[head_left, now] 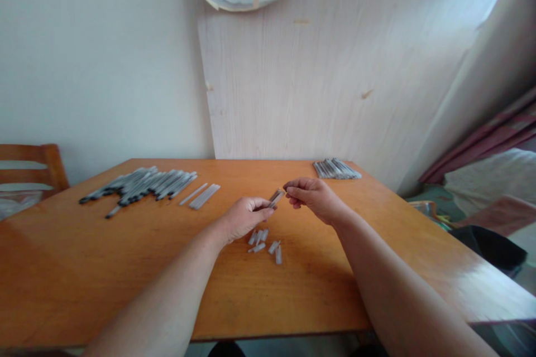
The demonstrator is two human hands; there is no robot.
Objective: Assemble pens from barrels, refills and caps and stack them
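Note:
My left hand [249, 216] is closed on a small bunch of slim, dark-cored clear tubes [276, 197] that look like pen refills. They tilt up to the right, over the middle of the table. At their upper end, my right hand [307, 192] has its thumb and fingers pinched together. Whatever lies in that pinch is too small to make out. Below my left hand, several short clear plastic caps [258, 237] are scattered on the wood. A few clear empty-looking tubes [205, 197] lie side by side left of the hands.
On the wooden table [167, 279], a pile of clear pen barrels with black ends [142, 184] spreads at the left. A stack of dark-cored tubes [336, 168] lies at the back right. A chair [52, 166] stands left; a black bin-like container [488, 248] is beyond the right edge.

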